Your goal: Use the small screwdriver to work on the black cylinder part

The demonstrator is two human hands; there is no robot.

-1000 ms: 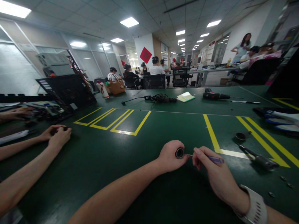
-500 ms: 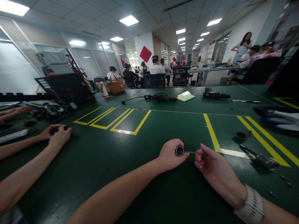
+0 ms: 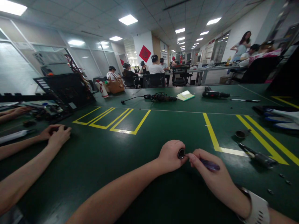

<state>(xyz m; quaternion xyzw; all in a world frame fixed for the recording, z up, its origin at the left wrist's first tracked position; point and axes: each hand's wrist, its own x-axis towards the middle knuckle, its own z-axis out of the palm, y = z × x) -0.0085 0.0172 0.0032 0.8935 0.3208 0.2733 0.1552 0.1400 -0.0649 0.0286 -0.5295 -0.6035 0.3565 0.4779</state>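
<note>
My left hand (image 3: 172, 155) is closed around a dark, hollow cylindrical part (image 3: 181, 153), its round open end facing right. In my right hand (image 3: 210, 169) is a screwdriver (image 3: 211, 165) with a translucent purple handle, the fingers pinching it near the shaft. Its thin tip meets the opening of the cylindrical part; how far in it reaches is hidden. To the right lie a dark cup-shaped part (image 3: 242, 133), a dark cylindrical piece with a cable (image 3: 263, 160), and several small metal rings or nuts (image 3: 270, 191) on the green table.
Yellow tape (image 3: 211, 132) marks areas of the green tabletop (image 3: 130, 193). Farther back lie a power driver (image 3: 215, 94), a notepad (image 3: 186, 95), a pen (image 3: 244, 100) and a tangled cable tool (image 3: 161, 97). A co-worker's hands (image 3: 57, 135) are at left, near dark equipment (image 3: 67, 90).
My right hand has moved left, close to my left hand, and turned so that the screwdriver's purple handle shows. The cylindrical part has tilted slightly in my left hand.
</note>
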